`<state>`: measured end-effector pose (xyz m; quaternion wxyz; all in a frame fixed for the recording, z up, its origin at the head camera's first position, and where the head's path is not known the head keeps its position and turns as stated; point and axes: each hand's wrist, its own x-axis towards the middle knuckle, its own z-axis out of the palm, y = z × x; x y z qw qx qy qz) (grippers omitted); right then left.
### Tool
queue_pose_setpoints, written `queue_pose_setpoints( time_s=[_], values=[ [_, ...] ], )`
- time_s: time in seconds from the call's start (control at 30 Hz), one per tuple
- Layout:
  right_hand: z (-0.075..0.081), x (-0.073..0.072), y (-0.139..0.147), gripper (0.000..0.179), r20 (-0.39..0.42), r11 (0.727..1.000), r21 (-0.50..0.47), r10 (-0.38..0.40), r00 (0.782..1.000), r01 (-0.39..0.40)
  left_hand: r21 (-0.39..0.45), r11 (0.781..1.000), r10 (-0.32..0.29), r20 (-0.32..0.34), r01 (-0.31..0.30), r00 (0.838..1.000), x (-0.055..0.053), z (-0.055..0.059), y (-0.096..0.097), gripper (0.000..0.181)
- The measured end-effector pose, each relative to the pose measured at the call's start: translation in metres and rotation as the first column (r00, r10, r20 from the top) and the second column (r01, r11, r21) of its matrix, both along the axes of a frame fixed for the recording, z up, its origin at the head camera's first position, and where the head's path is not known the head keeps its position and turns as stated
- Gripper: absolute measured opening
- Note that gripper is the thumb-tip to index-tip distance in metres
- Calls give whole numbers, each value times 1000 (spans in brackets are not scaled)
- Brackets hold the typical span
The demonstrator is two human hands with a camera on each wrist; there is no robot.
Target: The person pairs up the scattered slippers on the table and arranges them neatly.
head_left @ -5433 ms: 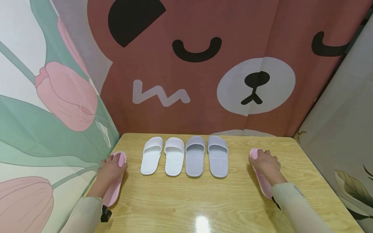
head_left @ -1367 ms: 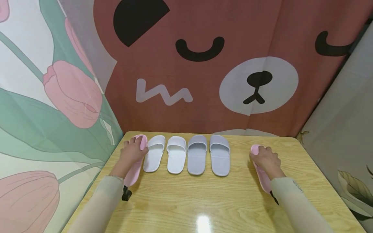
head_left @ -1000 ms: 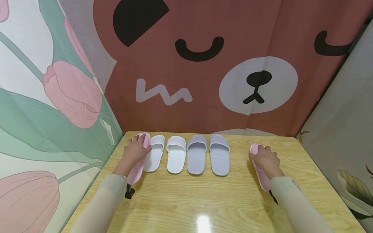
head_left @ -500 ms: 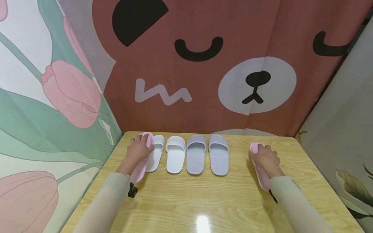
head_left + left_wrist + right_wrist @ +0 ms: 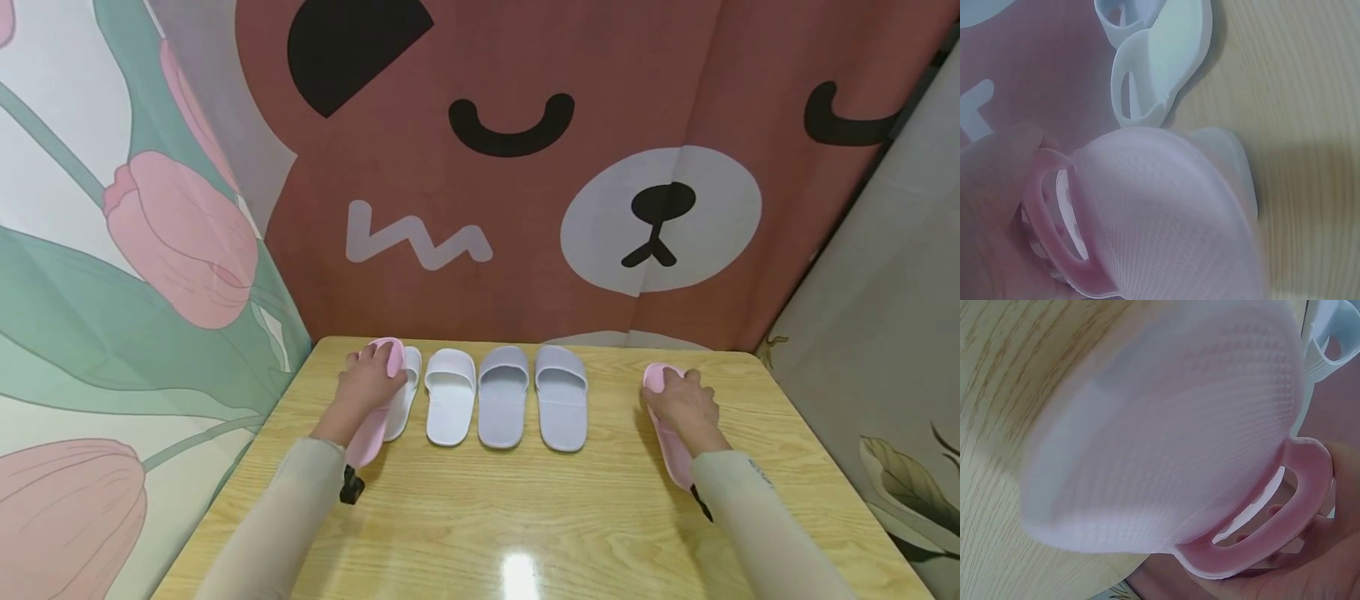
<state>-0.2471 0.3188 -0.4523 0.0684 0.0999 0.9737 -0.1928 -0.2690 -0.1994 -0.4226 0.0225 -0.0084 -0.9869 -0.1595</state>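
My left hand (image 5: 367, 388) grips a pink slipper (image 5: 367, 442) by its strap. That slipper partly hides the leftmost white slipper (image 5: 403, 408) behind it; I cannot tell whether the two touch. In the left wrist view the fingers curl round the pink strap (image 5: 1054, 231), and the textured sole shows close up. Far to the right, my right hand (image 5: 686, 407) holds the other pink slipper (image 5: 674, 458) by its strap, also seen in the right wrist view with its footbed (image 5: 1172, 444) towards the camera.
Between the hands stand a second white slipper (image 5: 451, 417) and two grey slippers, the left one (image 5: 502, 417) and the right one (image 5: 563, 419), toes to the back. They rest on a wooden table (image 5: 480, 508). A brown bear-print curtain (image 5: 517, 292) hangs behind the table.
My left hand has carried its pink slipper rightward and away from me, from the table's left edge to in front of the leftmost white slipper. The right hand and its slipper have shifted only slightly.
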Motion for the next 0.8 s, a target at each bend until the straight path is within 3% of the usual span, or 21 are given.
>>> queue_pose_setpoints(
  time_s=[0.8],
  values=[
    [-5,-7,0,85,-40,1000,-26,-12,999,11,0,1000,-16,-2,16,1000,-5,-2,20,72]
  ],
)
